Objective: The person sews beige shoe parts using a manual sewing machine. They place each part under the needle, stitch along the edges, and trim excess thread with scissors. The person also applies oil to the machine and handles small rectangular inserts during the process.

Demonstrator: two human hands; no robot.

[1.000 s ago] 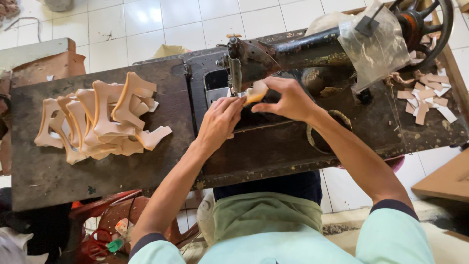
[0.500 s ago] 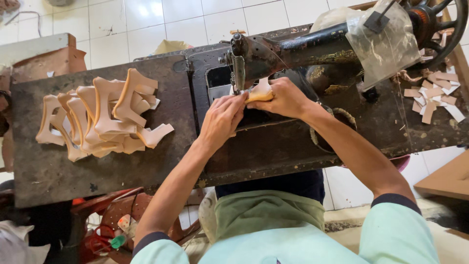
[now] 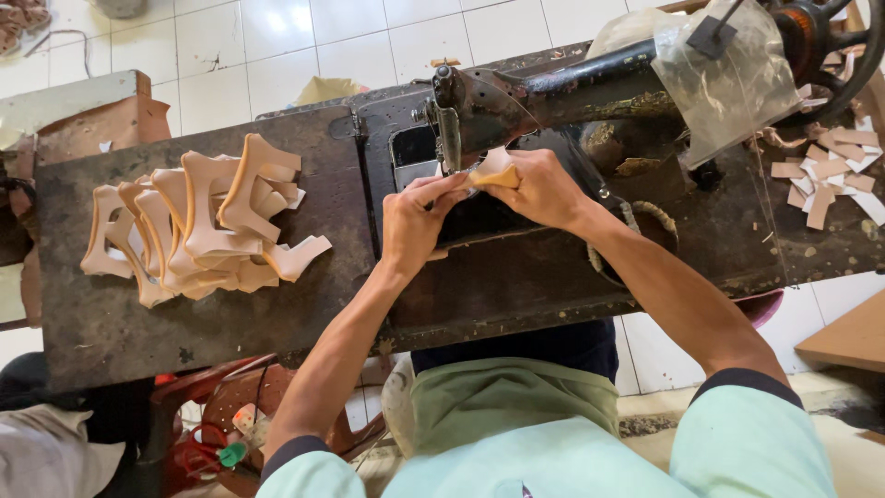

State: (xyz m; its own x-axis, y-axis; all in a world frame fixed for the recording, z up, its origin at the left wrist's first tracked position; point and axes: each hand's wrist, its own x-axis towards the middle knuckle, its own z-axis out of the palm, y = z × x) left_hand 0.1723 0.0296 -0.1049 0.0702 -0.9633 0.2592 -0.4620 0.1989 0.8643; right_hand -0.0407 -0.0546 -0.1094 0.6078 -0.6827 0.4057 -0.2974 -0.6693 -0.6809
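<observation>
Both hands meet under the head of a black sewing machine [image 3: 572, 88]. My right hand [image 3: 539, 189] pinches a small tan leather piece [image 3: 493, 169] right by the needle. My left hand [image 3: 415, 219] touches the same piece from the left with its fingertips. The piece rests on the machine bed, partly hidden by my fingers.
A pile of tan cut leather shapes [image 3: 198, 221] lies on the dark worktable [image 3: 111, 323] at the left. Small pale strips [image 3: 825, 175] are scattered at the right, behind a clear plastic bag [image 3: 728, 78]. White tiled floor lies beyond; a red stool [image 3: 221, 424] stands below.
Both hands stay on the leather piece at the needle, shifting it only slightly. The view has drifted a little.
</observation>
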